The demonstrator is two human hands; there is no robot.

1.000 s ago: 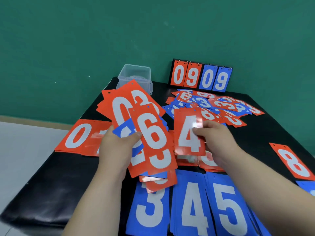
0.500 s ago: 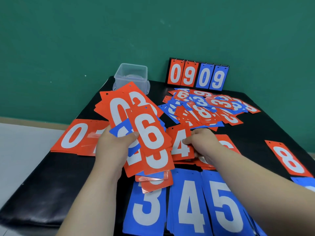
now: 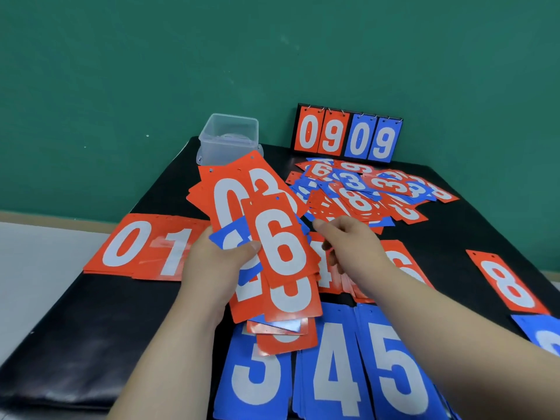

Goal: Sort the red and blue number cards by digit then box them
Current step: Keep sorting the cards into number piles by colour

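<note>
Sorting cards mid-deal, hand stack vs. table piles

Bottom centre: blue piles 3, 4, 5. Left hand pinches fanned card stack, red 6 on top, long axis running away up-frame. Right hand empty, fingers loosely spread, just right of stack, nearer. Loose cards beyond; clear box upper centre.

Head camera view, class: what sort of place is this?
Probably a plain indoor workroom or classroom corner, not a home: a bare green wall, a black padded table pushed against it, and a flip scoreboard standing at the back.
</note>
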